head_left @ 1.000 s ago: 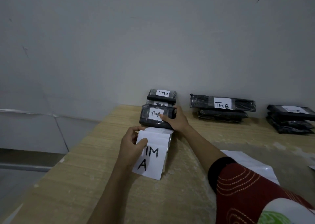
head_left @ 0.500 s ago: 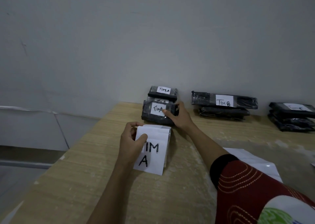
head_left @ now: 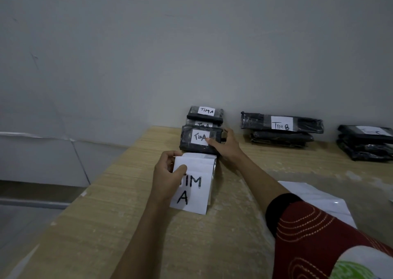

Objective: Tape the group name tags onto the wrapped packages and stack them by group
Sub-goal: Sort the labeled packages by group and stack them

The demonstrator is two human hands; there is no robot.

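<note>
A wooden table (head_left: 127, 232) stands against a plain grey wall (head_left: 191, 45). At the table's far edge, by the wall, sit three groups of black wrapped packages. The left group consists of a rear stack (head_left: 205, 117) whose top package bears a white tag reading "TIM A", with a second tag partly visible beneath it, and a front package (head_left: 191, 140) lying just before that stack, also tagged "TIM A" (head_left: 200, 137). The right hand (head_left: 225, 146) rests on the front package at its right end, fingers curled around the side, thumb pressing on the lower right corner of the tag. The left hand (head_left: 168, 176) pinches the upper left corner of a large white sheet (head_left: 194, 185) marked "TIM A" in heavy black letters; the thumb lies on top of the sheet and covers part of the first letter. The sheet lies flat on the table, its far edge touching or just beside the front package. To the right, well apart, a middle stack (head_left: 280, 130) carries a tag reading "TIM B". Further right, a third stack (head_left: 365, 142) carries a tag whose lettering is too blurred to read. A white plastic sheet (head_left: 314, 198) lies on the table beside the right forearm, which wears a red patterned sleeve (head_left: 314, 232).
</note>
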